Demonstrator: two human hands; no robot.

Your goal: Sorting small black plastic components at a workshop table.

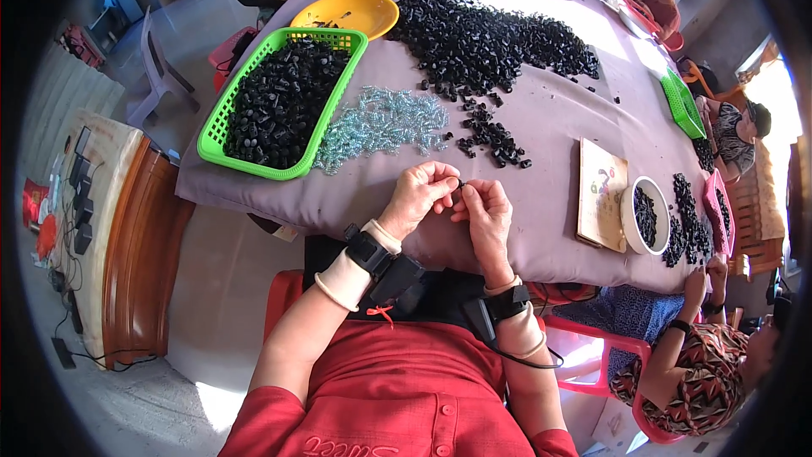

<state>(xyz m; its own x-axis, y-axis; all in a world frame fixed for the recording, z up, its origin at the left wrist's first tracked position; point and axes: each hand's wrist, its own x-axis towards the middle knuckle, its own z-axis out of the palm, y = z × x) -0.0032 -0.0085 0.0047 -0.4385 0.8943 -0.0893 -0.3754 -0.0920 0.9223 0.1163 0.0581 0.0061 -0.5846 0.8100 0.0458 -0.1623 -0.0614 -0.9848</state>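
Head view: left hand (422, 197) and right hand (485, 213) pinch one small dark piece (460, 184); a slack grip could lose it among loose black parts (489, 134) just beyond.

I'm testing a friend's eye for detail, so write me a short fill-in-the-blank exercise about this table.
1. The basket that holds black parts is coloured ____.
2. The plate beyond the basket is coloured ____.
3. In the picture, the clear pieces lie just to the ____ of the basket.
4. Of the basket and the book, the one nearer the right hand is the ____.

Missing words: green; yellow; right; book.
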